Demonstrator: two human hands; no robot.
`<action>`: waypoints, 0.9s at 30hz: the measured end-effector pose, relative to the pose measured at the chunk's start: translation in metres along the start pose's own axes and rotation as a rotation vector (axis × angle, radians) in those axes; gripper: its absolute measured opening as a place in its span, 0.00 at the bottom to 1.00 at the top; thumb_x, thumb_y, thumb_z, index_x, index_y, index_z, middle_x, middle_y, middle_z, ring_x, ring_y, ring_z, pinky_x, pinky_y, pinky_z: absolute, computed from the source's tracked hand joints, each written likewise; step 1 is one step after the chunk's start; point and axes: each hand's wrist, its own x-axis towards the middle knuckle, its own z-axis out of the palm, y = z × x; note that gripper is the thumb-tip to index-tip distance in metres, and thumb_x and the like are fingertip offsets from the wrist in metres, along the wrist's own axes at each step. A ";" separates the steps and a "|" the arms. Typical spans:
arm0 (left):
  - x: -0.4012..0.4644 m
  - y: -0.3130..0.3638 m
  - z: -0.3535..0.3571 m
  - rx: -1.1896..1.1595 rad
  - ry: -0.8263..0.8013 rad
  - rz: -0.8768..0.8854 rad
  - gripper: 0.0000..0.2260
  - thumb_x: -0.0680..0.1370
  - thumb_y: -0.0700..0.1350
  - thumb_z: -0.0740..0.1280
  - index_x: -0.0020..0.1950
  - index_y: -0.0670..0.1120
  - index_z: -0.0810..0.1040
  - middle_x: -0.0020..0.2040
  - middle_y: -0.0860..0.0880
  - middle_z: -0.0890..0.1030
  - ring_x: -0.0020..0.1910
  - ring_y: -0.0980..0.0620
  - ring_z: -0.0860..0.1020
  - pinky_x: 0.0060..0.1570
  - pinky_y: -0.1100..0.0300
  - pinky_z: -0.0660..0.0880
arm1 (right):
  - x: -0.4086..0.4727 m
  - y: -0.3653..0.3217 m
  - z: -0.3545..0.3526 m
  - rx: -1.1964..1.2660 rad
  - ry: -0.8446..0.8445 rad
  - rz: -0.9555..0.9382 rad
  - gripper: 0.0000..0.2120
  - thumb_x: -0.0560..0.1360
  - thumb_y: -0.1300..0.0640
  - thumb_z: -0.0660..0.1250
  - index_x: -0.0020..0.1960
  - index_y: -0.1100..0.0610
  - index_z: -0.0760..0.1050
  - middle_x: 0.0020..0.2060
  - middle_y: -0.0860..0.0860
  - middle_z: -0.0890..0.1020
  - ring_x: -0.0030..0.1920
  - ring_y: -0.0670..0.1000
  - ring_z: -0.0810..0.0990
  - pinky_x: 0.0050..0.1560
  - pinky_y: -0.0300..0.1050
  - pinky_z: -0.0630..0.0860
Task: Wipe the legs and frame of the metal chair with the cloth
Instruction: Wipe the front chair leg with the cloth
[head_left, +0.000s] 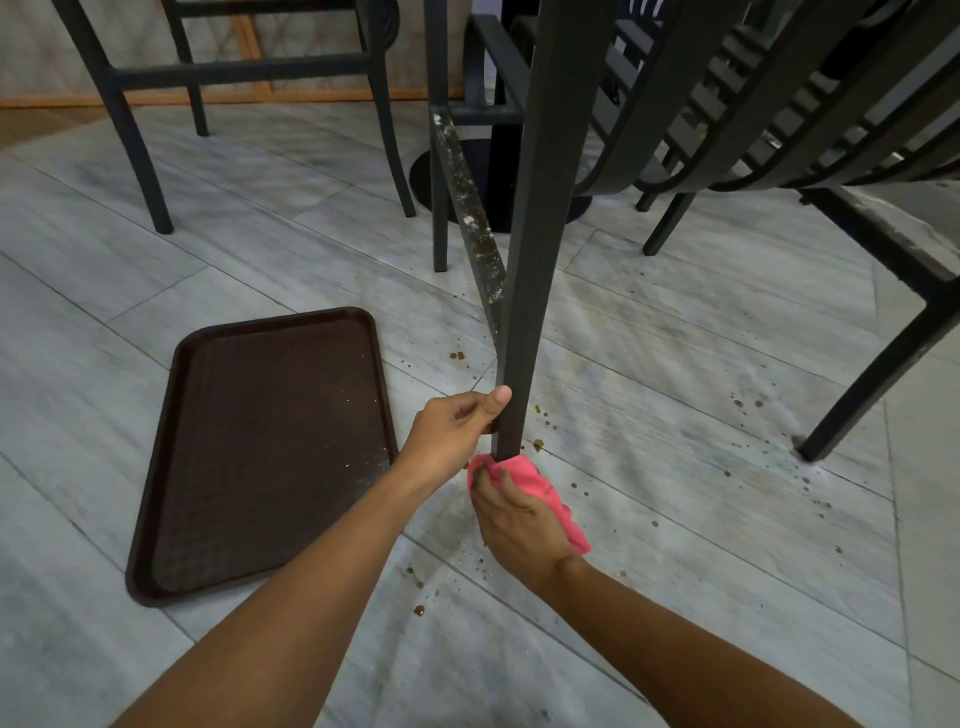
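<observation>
A dark metal chair fills the upper right, its slatted seat (737, 104) tilted overhead. Its near leg (535, 270) runs down to the floor in the middle of the view. My left hand (454, 428) grips that leg just above its foot, thumb on the front face. My right hand (519, 519) holds a pink cloth (540, 486) wrapped around the very bottom of the same leg. Behind it, a second leg (470, 218) is spotted with white and brown grime. Another leg (872, 379) of the chair lands at the right.
A dark brown plastic tray (260, 452) lies flat on the pale tiled floor, left of my hands. Brown droplets (540, 444) and specks dot the tiles around the chair legs. Another dark chair (140, 156) stands at the upper left, and a round black table base (457, 176) sits behind.
</observation>
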 end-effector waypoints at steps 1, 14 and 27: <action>0.000 0.000 0.000 0.004 -0.003 0.001 0.25 0.64 0.67 0.61 0.47 0.50 0.82 0.45 0.53 0.84 0.48 0.58 0.82 0.39 0.57 0.75 | 0.000 -0.001 0.001 0.018 0.002 -0.001 0.21 0.77 0.50 0.56 0.65 0.59 0.71 0.67 0.60 0.71 0.69 0.60 0.65 0.68 0.51 0.62; -0.002 -0.006 0.001 -0.006 -0.003 0.073 0.21 0.66 0.65 0.62 0.48 0.53 0.81 0.47 0.54 0.83 0.49 0.59 0.81 0.42 0.67 0.75 | -0.017 -0.031 0.020 0.698 0.136 0.218 0.31 0.60 0.54 0.78 0.62 0.59 0.76 0.61 0.55 0.78 0.65 0.56 0.73 0.66 0.55 0.65; 0.001 -0.029 0.003 0.013 0.023 0.033 0.14 0.68 0.53 0.72 0.50 0.49 0.81 0.46 0.51 0.83 0.48 0.53 0.81 0.52 0.60 0.77 | -0.041 0.006 -0.004 2.192 0.559 1.417 0.21 0.76 0.70 0.59 0.63 0.50 0.72 0.54 0.46 0.80 0.49 0.35 0.78 0.51 0.28 0.75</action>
